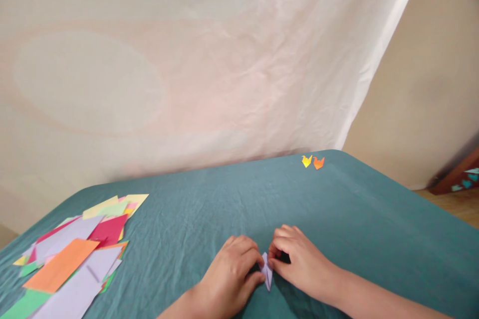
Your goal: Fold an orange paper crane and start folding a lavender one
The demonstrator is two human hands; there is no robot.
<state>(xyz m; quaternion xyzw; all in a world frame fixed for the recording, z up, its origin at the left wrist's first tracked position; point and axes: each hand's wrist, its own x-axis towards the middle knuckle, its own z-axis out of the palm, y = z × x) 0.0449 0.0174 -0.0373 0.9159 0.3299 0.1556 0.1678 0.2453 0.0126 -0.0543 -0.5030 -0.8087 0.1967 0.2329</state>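
Note:
A small folded piece of lavender paper (pixel 267 273), narrow and pointed at its near end, is between my two hands at the front of the table. My left hand (pixel 236 271) pinches its left edge between thumb and fingers. On the other side, my right hand (pixel 294 258) has its thumb and forefinger closed on the right edge. Part of the paper is covered by my fingertips. Two folded paper cranes, one yellow (pixel 307 161) and one orange (pixel 319 163), rest side by side near the far edge.
A loose pile of coloured paper sheets (pixel 62 266) spreads over the table's left side. Teal cloth (pixel 194 214) covers the table, with slight wrinkles. Behind it hangs a pale sheet (pixel 224 84). Some blue and white pieces (pixel 467 182) lie on a reddish-brown surface at far right.

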